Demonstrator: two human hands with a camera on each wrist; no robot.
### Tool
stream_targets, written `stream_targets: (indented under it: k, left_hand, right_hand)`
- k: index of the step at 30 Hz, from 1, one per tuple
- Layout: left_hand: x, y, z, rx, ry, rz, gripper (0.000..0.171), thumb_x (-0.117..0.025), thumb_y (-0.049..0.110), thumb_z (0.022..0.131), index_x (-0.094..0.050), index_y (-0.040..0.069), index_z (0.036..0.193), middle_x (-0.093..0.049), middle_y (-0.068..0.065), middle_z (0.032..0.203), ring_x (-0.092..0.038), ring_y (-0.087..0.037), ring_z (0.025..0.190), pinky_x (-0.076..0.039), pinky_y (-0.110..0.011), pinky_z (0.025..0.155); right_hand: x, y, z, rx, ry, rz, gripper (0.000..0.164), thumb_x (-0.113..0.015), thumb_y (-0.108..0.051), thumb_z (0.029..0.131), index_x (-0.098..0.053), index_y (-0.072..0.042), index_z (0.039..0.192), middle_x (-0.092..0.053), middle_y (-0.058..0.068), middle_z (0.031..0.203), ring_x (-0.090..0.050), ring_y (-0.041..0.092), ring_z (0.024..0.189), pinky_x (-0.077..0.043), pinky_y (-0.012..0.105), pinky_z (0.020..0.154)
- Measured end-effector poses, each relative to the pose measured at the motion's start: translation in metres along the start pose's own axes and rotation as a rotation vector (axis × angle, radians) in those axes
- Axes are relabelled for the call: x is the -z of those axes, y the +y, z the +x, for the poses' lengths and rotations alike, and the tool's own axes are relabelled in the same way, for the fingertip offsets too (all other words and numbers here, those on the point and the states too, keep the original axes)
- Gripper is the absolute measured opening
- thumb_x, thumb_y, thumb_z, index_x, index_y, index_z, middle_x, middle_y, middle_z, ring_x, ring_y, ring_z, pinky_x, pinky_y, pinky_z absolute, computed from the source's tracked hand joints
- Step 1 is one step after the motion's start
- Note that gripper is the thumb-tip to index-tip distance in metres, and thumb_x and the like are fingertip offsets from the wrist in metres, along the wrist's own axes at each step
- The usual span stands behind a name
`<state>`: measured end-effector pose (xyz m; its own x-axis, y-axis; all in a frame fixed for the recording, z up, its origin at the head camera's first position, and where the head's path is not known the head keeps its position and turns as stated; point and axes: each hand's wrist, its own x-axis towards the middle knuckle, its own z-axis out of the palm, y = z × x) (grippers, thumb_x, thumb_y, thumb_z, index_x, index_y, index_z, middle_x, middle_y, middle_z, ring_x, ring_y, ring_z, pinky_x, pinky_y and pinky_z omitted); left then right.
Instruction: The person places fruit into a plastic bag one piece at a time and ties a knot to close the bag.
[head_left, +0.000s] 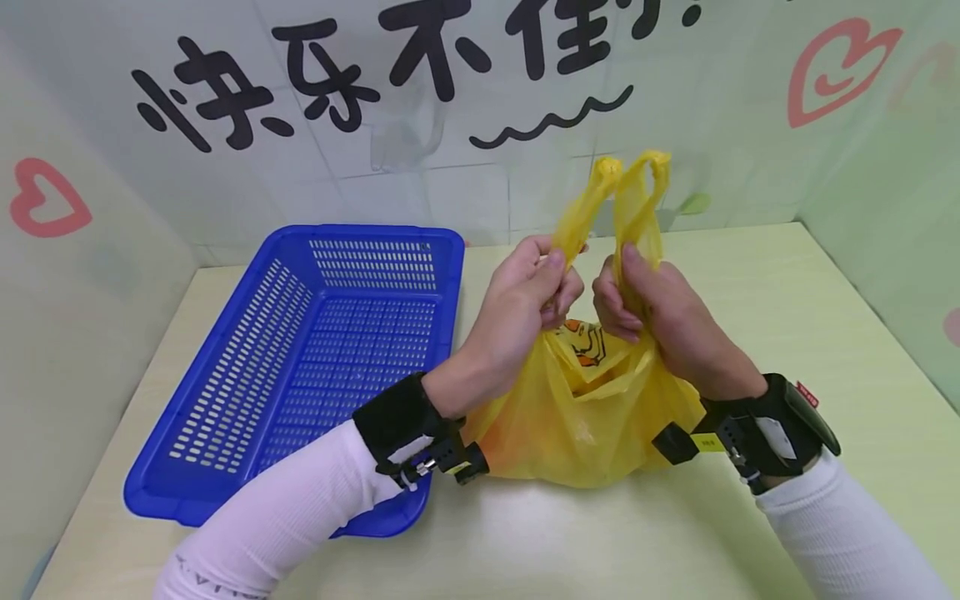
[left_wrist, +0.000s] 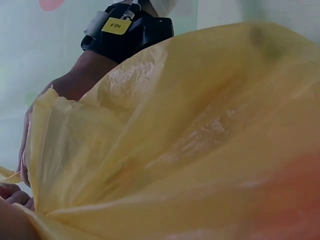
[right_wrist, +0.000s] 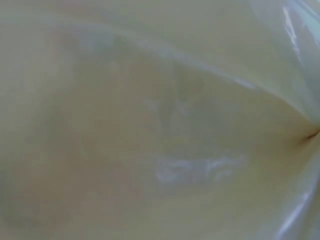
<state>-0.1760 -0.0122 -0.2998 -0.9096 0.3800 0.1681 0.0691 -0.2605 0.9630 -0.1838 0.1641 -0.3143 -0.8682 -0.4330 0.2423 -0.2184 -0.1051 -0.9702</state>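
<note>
A yellow plastic bag (head_left: 592, 433) stands filled on the table, with something orange-red showing faintly through its lower left side. My left hand (head_left: 517, 300) grips one of its handles, and my right hand (head_left: 667, 308) grips the other. Both handle loops rise above the fists, close together. Between the hands the bag's mouth is bunched, with a printed orange and black figure at its top. In the left wrist view the stretched bag (left_wrist: 175, 130) covers most of the picture. Its film (right_wrist: 150, 125) fills the right wrist view and hides the right hand there.
An empty blue plastic basket (head_left: 352, 358) with slotted walls sits left of the bag, its near right edge close to my left forearm. The pale table (head_left: 810, 333) meets a wall (head_left: 465, 200) with black lettering at the back, and side walls stand left and right.
</note>
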Motion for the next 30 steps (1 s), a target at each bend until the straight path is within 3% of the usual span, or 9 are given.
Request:
stream_targets:
  k: [5,11,14,18,21,26,30]
  left_hand:
    - [-0.0005,-0.0012,0.0010,-0.012,-0.040,-0.027,0.013,-0.030,0.014,0.107,-0.041,0.007,0.108,-0.038,0.001,0.066,-0.031,-0.014,0.058,-0.028,-0.025,0.060]
    - [-0.0013,-0.0017,0.0001,-0.007,-0.094,-0.012,0.010,-0.033,0.011,0.107,-0.041,0.005,0.106,-0.042,0.001,0.065,-0.031,-0.017,0.056,-0.029,-0.025,0.061]
    - [-0.0016,-0.0015,0.0002,0.010,-0.089,-0.003,0.013,-0.034,0.011,0.107,-0.040,0.004,0.115,-0.046,0.001,0.065,-0.032,-0.018,0.058,-0.031,-0.024,0.062]
    - [-0.0012,-0.0010,0.0011,0.048,-0.098,-0.005,0.031,-0.037,0.013,0.107,-0.035,0.005,0.137,-0.052,0.001,0.067,-0.039,-0.017,0.061,-0.034,-0.022,0.064]
    - [-0.0013,0.0004,0.0022,0.070,-0.125,0.010,0.036,-0.039,0.013,0.106,-0.036,0.005,0.142,-0.056,0.000,0.068,-0.043,-0.016,0.063,-0.034,-0.020,0.062]
    - [-0.0021,0.0021,0.0038,0.096,-0.125,0.062,0.027,-0.046,0.012,0.104,-0.046,0.004,0.130,-0.062,0.001,0.068,-0.039,-0.015,0.058,-0.031,-0.021,0.057]
    - [-0.0018,0.0022,0.0048,0.132,-0.084,0.028,0.021,-0.052,0.011,0.101,-0.050,0.006,0.122,-0.063,0.002,0.067,-0.042,-0.013,0.058,-0.032,-0.020,0.057]
  right_hand:
    - [0.0000,0.0002,0.0027,-0.028,0.058,0.086,0.049,-0.031,-0.042,0.107,-0.043,-0.011,0.070,-0.032,-0.001,0.056,-0.027,0.018,0.047,-0.022,0.031,0.046]
    - [-0.0010,-0.0013,0.0026,-0.055,0.015,0.035,0.046,-0.034,-0.042,0.106,-0.043,-0.012,0.073,-0.036,-0.003,0.059,-0.033,0.014,0.049,-0.029,0.027,0.045]
    - [-0.0022,-0.0020,0.0035,-0.070,0.010,0.019,0.047,-0.034,-0.044,0.106,-0.042,-0.011,0.073,-0.037,-0.004,0.059,-0.032,0.014,0.049,-0.030,0.026,0.044]
    - [-0.0030,-0.0026,0.0049,-0.084,-0.009,-0.014,0.049,-0.035,-0.043,0.106,-0.046,-0.009,0.072,-0.041,-0.003,0.058,-0.032,0.015,0.049,-0.031,0.026,0.045]
    - [-0.0016,-0.0020,0.0044,-0.076,-0.036,-0.015,0.046,-0.037,-0.037,0.107,-0.052,-0.010,0.073,-0.045,-0.003,0.058,-0.030,0.016,0.049,-0.026,0.028,0.046]
    - [0.0021,-0.0025,0.0036,-0.051,-0.088,-0.022,0.033,-0.038,-0.030,0.107,-0.058,-0.010,0.090,-0.049,-0.005,0.061,-0.025,0.019,0.048,-0.021,0.032,0.047]
    - [0.0039,-0.0055,0.0036,-0.089,-0.088,-0.042,0.026,-0.042,-0.029,0.106,-0.056,-0.008,0.099,-0.053,-0.004,0.067,-0.038,0.015,0.055,-0.037,0.025,0.053]
